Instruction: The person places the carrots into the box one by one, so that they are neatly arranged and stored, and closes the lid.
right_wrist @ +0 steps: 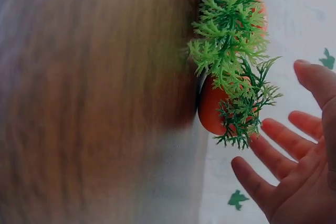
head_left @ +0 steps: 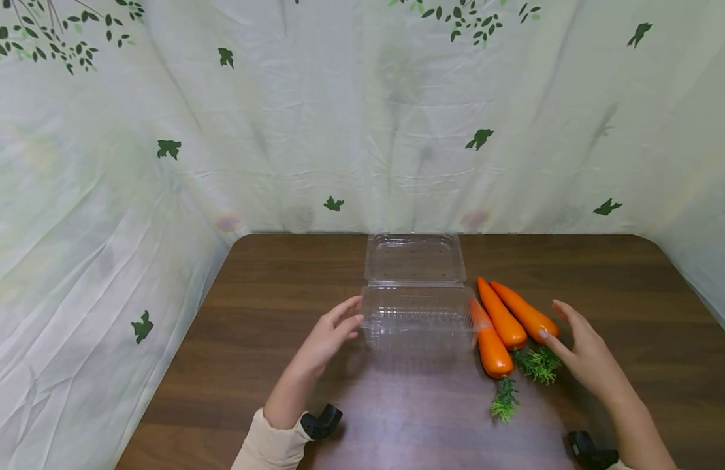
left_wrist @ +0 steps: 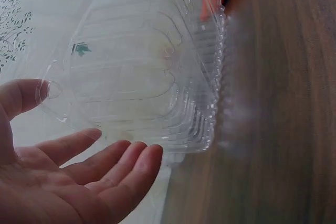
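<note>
A hinged clear plastic container (head_left: 418, 316) stands on the table with its lid (head_left: 415, 259) laid back. My left hand (head_left: 330, 333) is at the container's left side. In the left wrist view its thumb meets a corner tab of the container's rim, while the other fingers spread loosely beside the wall. Three orange carrots with green tops lie right of the container: a left carrot (head_left: 494, 349) partly behind the clear wall, a middle carrot (head_left: 502, 316) and a right carrot (head_left: 524, 310). Beside the right carrot is my right hand (head_left: 586, 352), fingers spread, holding nothing.
Dark wood-grain table (head_left: 268, 274) lies under everything. A pale curtain (head_left: 339, 130) with green leaf and bird prints hangs along the table's back edge and sides. Green carrot tops (head_left: 505, 399) point toward the near edge.
</note>
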Demonstrator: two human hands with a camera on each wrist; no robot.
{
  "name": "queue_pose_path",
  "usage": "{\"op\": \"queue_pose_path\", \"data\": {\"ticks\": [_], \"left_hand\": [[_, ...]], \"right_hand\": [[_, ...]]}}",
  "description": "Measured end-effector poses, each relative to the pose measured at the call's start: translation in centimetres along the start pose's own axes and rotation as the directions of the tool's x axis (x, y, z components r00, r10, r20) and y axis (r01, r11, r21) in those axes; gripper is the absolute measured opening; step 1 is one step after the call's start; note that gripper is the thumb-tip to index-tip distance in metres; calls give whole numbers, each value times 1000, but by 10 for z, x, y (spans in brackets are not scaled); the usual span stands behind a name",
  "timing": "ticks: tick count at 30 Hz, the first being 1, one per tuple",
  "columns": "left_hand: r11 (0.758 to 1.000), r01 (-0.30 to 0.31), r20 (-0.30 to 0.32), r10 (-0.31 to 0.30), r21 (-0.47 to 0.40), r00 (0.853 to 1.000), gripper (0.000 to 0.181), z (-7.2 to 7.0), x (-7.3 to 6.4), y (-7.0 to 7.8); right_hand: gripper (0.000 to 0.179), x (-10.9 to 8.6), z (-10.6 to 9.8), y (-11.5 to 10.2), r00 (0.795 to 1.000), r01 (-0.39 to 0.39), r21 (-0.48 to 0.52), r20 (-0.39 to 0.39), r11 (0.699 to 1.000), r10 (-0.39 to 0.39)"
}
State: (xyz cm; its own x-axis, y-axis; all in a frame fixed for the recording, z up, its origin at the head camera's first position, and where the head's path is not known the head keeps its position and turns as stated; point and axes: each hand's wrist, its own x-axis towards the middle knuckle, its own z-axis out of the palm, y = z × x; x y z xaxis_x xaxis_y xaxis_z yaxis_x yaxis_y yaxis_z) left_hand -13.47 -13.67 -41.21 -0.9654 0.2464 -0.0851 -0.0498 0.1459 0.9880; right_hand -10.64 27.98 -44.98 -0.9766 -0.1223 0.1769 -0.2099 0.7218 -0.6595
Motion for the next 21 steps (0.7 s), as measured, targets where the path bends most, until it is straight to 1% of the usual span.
{"op": "queue_pose_path", "data": {"ticks": [9,12,16,21], "left_hand": [[999,-14,3,14,-42,1000,48,2,-11,-11],[997,-25,10,26,-75,1000,49,3,-14,-15],[992,-33,19,35,-118,999,51,3,-17,-21],[990,-35,21,38,-139,999,52,4,-22,-29]], "right_hand": [[61,-3,6,7,1000,-5,41,-30,999,6],[60,-4,8,9,999,-14,50,-30,999,16],[60,-5,10,11,999,-39,64,-22,997,40],[61,-6,11,13,996,-86,78,-10,993,88]]}}
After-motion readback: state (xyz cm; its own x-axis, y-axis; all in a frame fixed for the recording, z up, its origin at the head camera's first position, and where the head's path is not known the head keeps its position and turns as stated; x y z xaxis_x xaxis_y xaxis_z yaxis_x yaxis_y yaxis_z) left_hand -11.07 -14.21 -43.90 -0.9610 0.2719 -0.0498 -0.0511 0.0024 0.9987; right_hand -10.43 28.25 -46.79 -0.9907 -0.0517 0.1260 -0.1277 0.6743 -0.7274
